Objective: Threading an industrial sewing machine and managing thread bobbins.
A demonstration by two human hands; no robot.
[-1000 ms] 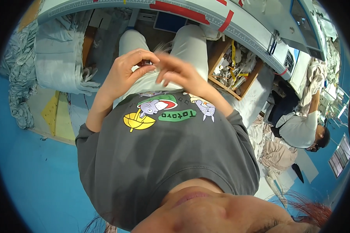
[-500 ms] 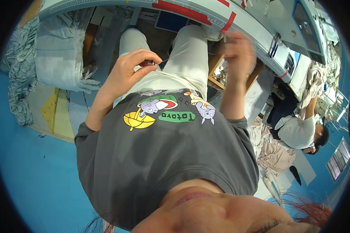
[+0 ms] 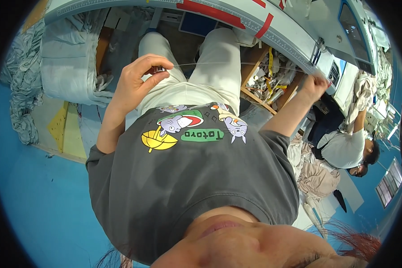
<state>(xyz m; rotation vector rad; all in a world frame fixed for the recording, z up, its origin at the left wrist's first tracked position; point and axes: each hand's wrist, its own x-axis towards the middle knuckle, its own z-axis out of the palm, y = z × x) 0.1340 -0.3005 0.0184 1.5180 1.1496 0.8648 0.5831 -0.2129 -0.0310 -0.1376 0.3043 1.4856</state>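
Over my lap on the left, my left hand (image 3: 140, 82) pinches a small shiny metal bobbin (image 3: 160, 69) between thumb and fingertips. A thin pale thread (image 3: 219, 63) runs from it across my thighs, pulled nearly straight. At the thread's other end, my right hand (image 3: 315, 87) is closed, held out to the right by the table's edge. Its fingers are a little blurred, and the thread's end is hidden in them.
A sewing table (image 3: 281, 40) with a ruler strip and red tape curves along the far side. Below it sits an open wooden drawer (image 3: 259, 100) of small items. Piled cloth (image 3: 67, 67) lies left; another person (image 3: 344, 147) works at right.
My right hand has swung out to the right, drawing a longer stretch of thread and uncovering the drawer. My left hand has shifted slightly left, with the bobbin still in its fingers.
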